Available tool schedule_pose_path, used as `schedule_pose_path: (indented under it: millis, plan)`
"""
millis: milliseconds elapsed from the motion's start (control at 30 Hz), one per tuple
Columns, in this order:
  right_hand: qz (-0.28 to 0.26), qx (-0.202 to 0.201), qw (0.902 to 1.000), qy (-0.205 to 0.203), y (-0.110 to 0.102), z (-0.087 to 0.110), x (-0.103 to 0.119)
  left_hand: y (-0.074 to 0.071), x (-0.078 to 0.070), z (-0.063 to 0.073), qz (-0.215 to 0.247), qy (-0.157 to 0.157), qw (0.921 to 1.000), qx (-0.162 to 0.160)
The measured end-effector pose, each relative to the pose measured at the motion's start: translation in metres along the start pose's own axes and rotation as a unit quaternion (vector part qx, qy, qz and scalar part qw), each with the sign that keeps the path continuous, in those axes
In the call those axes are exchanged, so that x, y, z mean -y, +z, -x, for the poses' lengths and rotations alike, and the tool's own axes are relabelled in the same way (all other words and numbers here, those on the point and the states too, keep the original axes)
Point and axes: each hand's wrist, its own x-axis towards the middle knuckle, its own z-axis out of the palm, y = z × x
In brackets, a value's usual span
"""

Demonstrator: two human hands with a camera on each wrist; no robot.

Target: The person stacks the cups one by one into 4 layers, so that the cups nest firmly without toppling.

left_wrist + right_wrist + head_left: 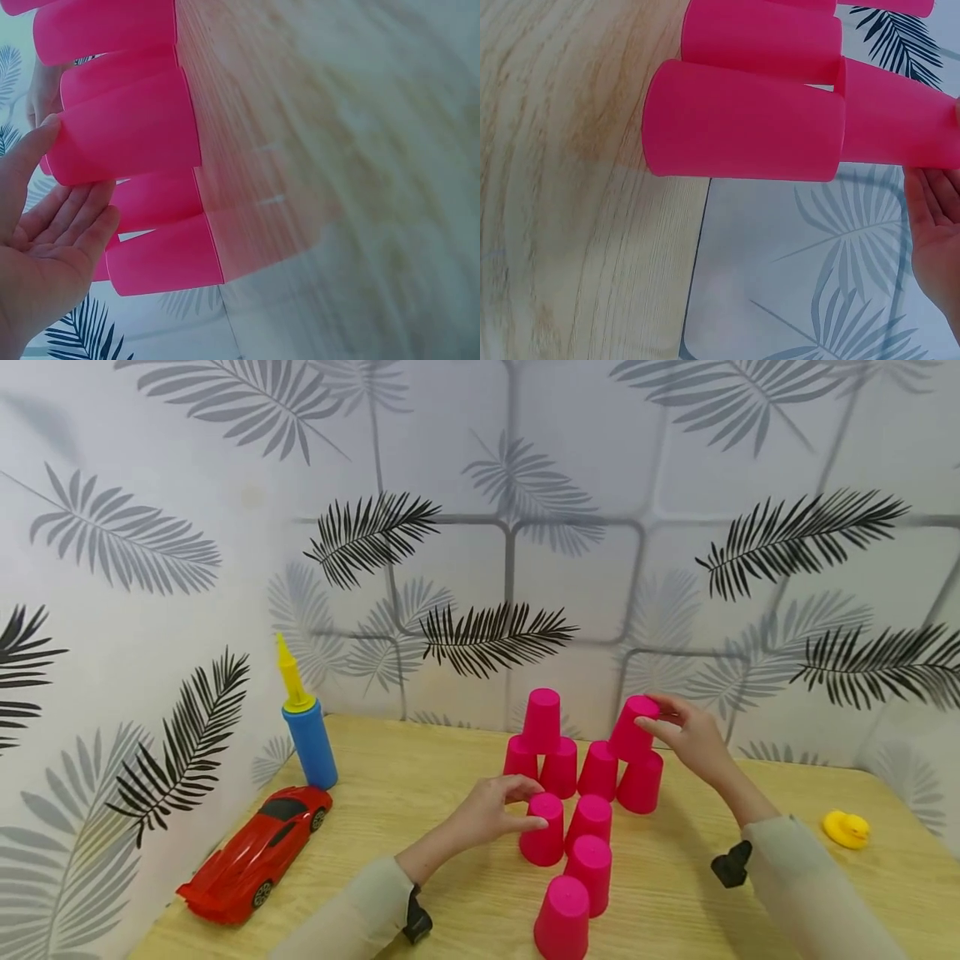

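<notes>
My right hand (690, 735) holds an upside-down pink cup (633, 727) near its closed end, thumb on one side and fingers on the other. In the right wrist view, the rim of this upper cup (896, 116) rests against the top of a lower cup (742, 124). Beneath it in the head view stand two pink cups side by side. My left hand (491, 814) pinches another upside-down pink cup (542, 839) between thumb and fingers. The left wrist view shows that cup (127, 127) with its rim at the tabletop.
Left of the right-hand stack, a pink cup (542, 718) sits on two others. Several cups, including one at the front (562, 918), stand nearer me. A red toy car (258, 852) and blue-yellow hand pump (310, 739) are at left; a yellow rubber duck (846, 829) is at right.
</notes>
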Motion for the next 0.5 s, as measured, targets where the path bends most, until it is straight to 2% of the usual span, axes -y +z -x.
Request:
schedule_pose_path:
  millis: [200, 500]
  plan:
    - [-0.006, 0.021, 0.9994, 0.027, -0.0049, -0.0007, 0.0015, 0.0007, -0.0022, -0.0017, -0.012, 0.01, 0.9999, 0.003]
    - [-0.031, 0.023, 0.9991, 0.016, -0.0033, 0.0001, 0.0027, -0.0007, 0.001, 0.001, -0.011, 0.006, 0.9999, -0.005]
